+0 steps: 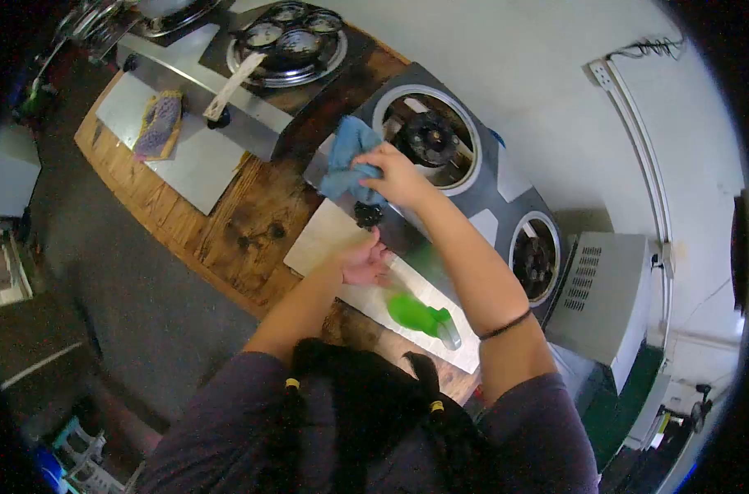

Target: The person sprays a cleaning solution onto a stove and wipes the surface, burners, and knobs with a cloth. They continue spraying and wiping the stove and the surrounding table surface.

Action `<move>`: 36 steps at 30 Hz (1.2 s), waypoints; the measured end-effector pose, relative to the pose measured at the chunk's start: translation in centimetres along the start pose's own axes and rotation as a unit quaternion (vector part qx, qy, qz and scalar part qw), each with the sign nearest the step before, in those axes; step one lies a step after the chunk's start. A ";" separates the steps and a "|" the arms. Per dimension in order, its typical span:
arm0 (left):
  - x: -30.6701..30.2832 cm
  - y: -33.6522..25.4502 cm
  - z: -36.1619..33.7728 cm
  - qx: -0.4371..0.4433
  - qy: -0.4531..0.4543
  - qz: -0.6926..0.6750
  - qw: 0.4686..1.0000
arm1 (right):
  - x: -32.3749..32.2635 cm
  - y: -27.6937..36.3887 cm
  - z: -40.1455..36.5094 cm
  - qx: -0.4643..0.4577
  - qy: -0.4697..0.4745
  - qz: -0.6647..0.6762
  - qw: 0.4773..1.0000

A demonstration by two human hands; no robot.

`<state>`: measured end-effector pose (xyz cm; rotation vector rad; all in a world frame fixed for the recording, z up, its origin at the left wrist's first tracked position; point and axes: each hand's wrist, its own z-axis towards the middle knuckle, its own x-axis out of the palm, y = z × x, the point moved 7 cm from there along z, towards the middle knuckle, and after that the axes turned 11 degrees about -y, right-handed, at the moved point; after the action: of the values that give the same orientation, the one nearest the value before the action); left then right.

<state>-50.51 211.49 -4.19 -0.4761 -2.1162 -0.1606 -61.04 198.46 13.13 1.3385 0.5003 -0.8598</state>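
Note:
A blue cloth (347,155) is bunched in my right hand (395,175), over the front left corner of a dark gas stove (428,255). My left hand (365,261) is below it, palm partly showing and fingers apart, close to a black stove knob (369,215). Just right of the left hand, a bright green bottle (416,314) with a pale end overlaps the white board (325,235) in front of the stove. The bottle is blurred.
Farther left stands another stove with a round multi-cup pan (290,41) and a pale wooden utensil (234,86). A purple and yellow cloth (160,125) lies on a white panel (195,174). The wooden counter (251,214) runs beneath. A grey metal box (597,288) is at right.

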 end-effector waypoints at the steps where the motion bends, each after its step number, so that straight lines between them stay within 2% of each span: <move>1: 0.5 -0.1 -0.3 -0.002 -0.009 -0.004 1.000 | -1.3 -0.5 -2.2 0.015 0.004 0.000 1.000; 2: 0.7 -0.2 -0.5 -0.002 -0.017 -0.007 1.000 | -2.4 -1.3 -4.7 0.032 0.006 0.001 0.999; 5: -0.6 -0.2 0.5 0.023 0.063 0.062 0.996 | -6.1 -1.9 -12.1 0.110 0.002 -0.003 0.994; 8: 0.4 -0.3 -0.4 0.014 0.067 0.060 0.996 | -9.2 -3.4 -18.7 0.173 -0.025 -0.009 0.984; 10: -0.5 -0.2 0.1 -0.001 0.130 0.038 0.991 | -11.0 -4.5 -21.8 0.227 -0.050 -0.039 0.972; 11: -1.2 0.0 0.7 -0.001 0.124 0.036 0.992 | -11.8 -5.1 -22.4 0.246 -0.068 -0.057 0.965; 12: -1.4 0.1 0.9 -0.001 0.119 0.035 0.992 | -12.4 -5.8 -22.8 0.264 -0.085 -0.075 0.958; 14: -0.1 -0.4 -0.4 0.010 0.036 0.059 0.998 | -13.6 -7.9 -23.1 0.286 -0.113 -0.112 0.945; 17: 0.9 -0.8 -1.3 0.028 0.026 0.121 0.992 | -15.6 -11.4 -20.7 0.279 -0.153 -0.165 0.934; 20: -0.5 -0.4 -0.1 0.000 0.030 0.066 0.997 | -17.8 -17.4 -17.9 0.297 -0.209 -0.179 0.914; 23: 2.2 -0.9 -2.2 0.003 -0.040 0.060 0.997 | -19.7 -23.7 -14.5 0.340 -0.222 -0.154 0.901; 24: 2.1 -0.9 -2.3 0.004 -0.034 0.059 0.998 | -19.8 -24.0 -13.9 0.358 -0.227 -0.146 0.894; 26: 1.7 -0.8 -1.7 0.006 -0.019 0.058 0.998 | -19.6 -23.4 -13.3 0.326 -0.223 -0.183 0.900; 29: -1.1 0.1 0.5 -0.022 0.137 0.038 0.990 | -17.6 -19.2 -13.8 0.311 -0.218 -0.166 0.910; 31: -0.1 -0.3 -0.4 0.001 0.052 0.093 0.994 | -14.7 -15.1 -15.9 0.269 -0.204 -0.172 0.926; 32: 0.3 -0.5 -0.9 0.012 0.008 0.121 0.993 | -13.3 -11.9 -16.8 0.289 -0.171 -0.138 0.932; 33: 0.4 -0.4 -1.1 0.008 -0.011 0.114 0.993 | -11.8 -9.1 -18.1 0.240 -0.171 -0.134 0.946; 34: 0.3 -0.5 -1.1 0.005 -0.031 0.109 0.994 | -10.5 -6.4 -19.3 0.253 -0.152 -0.095 0.951; 35: 0.3 -0.6 -1.1 0.002 -0.051 0.104 0.993 | -9.8 -4.2 -20.5 0.306 -0.121 -0.074 0.942; 36: 0.7 -0.8 -1.2 0.007 -0.055 0.089 0.994 | -9.4 -3.4 -21.9 0.309 -0.108 -0.054 0.943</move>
<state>-50.27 210.63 -2.88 -0.6768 -2.1673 -0.0176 -66.03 222.02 13.78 1.7656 0.1262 -1.3074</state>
